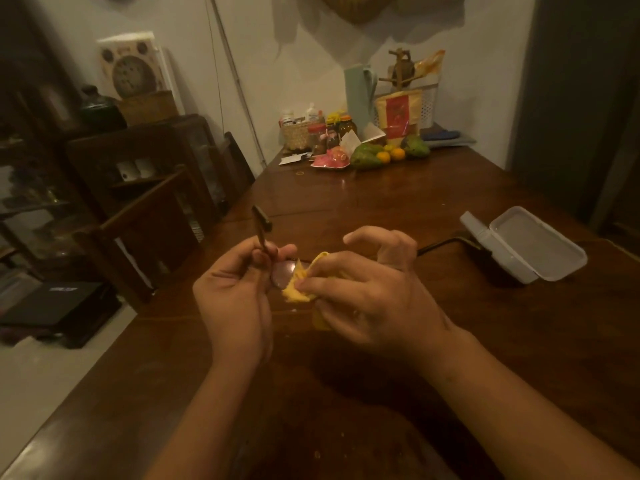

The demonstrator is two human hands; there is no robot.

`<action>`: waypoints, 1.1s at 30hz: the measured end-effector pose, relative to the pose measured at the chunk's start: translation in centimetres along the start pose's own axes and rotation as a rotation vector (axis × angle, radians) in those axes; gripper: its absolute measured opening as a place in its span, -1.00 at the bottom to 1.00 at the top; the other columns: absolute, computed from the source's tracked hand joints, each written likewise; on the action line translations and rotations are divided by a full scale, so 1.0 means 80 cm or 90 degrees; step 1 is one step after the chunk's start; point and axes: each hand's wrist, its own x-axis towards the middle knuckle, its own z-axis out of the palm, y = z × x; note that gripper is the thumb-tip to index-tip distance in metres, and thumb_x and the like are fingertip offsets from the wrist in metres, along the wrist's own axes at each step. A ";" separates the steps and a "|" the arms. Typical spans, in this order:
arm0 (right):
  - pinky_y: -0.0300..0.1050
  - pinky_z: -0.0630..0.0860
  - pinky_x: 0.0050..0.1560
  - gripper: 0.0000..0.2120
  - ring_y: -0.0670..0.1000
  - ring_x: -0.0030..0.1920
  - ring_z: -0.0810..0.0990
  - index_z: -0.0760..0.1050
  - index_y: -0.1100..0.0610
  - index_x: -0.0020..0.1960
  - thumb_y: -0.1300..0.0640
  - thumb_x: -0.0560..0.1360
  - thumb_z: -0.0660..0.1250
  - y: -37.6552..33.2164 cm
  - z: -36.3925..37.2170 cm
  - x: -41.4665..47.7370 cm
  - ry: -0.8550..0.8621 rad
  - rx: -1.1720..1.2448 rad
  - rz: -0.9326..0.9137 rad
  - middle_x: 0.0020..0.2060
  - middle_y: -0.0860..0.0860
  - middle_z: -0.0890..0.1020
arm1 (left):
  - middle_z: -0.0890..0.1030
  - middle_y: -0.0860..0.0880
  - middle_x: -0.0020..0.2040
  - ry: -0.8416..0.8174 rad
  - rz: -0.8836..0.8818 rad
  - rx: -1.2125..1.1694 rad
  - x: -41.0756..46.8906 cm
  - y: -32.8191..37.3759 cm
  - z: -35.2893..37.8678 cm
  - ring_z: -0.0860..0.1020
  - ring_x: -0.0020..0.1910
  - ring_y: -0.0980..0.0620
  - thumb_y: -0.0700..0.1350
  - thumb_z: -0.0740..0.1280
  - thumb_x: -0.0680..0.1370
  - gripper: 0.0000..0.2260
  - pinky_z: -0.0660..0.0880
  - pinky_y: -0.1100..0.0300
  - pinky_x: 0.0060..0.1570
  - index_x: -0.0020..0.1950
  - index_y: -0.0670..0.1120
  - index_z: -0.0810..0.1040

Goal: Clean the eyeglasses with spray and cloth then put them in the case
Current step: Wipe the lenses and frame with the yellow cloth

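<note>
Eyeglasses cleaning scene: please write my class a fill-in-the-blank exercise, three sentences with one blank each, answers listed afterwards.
1. The left hand holds the eyeglasses while the right hand rubs a lens with a ____ cloth.
2. The case rests on the table at the person's ____ side.
3. The spray bottle lies beside the ____.
Answers: yellow; right; case.

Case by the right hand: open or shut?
Open. The case faces up, showing its pale, bare interior and raised rim; the eyeglasses are outside it, held in the left hand.
</note>
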 end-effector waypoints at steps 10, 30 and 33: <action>0.17 0.32 0.17 -0.72 0.15 0.37 0.38 0.65 -0.06 0.22 -0.02 0.55 0.32 0.000 -0.001 0.003 -0.068 0.038 0.018 0.19 -0.14 0.65 | 0.66 0.02 -0.31 0.040 -0.005 0.011 0.000 -0.004 0.001 0.68 -0.18 -0.05 -0.38 0.28 0.54 -0.73 0.58 0.15 -0.19 -0.20 -0.09 0.66; -0.01 0.11 0.09 -0.61 0.08 0.35 0.27 0.58 -0.09 0.33 -0.01 0.53 0.24 -0.007 0.003 0.008 -0.107 0.061 0.039 0.32 -0.17 0.60 | 0.68 -0.01 -0.29 0.039 -0.032 -0.007 -0.003 -0.007 0.000 0.69 -0.19 -0.01 -0.39 0.22 0.56 -0.73 0.59 0.20 -0.23 -0.16 -0.12 0.65; 0.01 0.14 0.10 -0.61 0.07 0.36 0.26 0.60 -0.11 0.29 -0.03 0.54 0.18 -0.002 -0.002 0.008 -0.119 0.056 0.050 0.29 -0.21 0.60 | 0.66 -0.01 -0.29 0.049 -0.049 -0.022 0.001 -0.010 -0.002 0.68 -0.18 -0.04 -0.43 0.22 0.55 -0.75 0.58 0.17 -0.20 -0.12 -0.18 0.62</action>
